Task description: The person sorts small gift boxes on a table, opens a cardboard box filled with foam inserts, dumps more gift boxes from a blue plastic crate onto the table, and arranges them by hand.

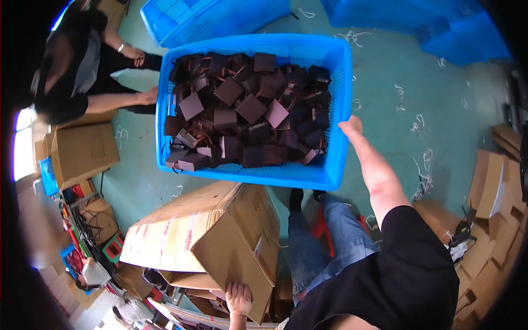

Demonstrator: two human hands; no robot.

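Observation:
My right hand (351, 126) is closed on the right rim of a large blue plastic basket (345, 91). The basket holds many small dark brown boxes (225, 91), some with ribbon-like strips, lying in a jumble. My left hand (239, 298) is at the lower edge of a big cardboard box (236, 242), its fingers over the panel; the thumb is hardly visible. This box stands tilted just below the basket, in front of my legs. Across from me, another person's hand (147, 97) is at the basket's left side.
More blue baskets (220, 22) stand at the back. Cardboard boxes (85, 154) are at the left, and flattened cardboard (489, 184) leans at the right. White string scraps (421, 124) lie on the green floor. A red stool (323, 231) is by my legs. Other people (96, 273) are at lower left.

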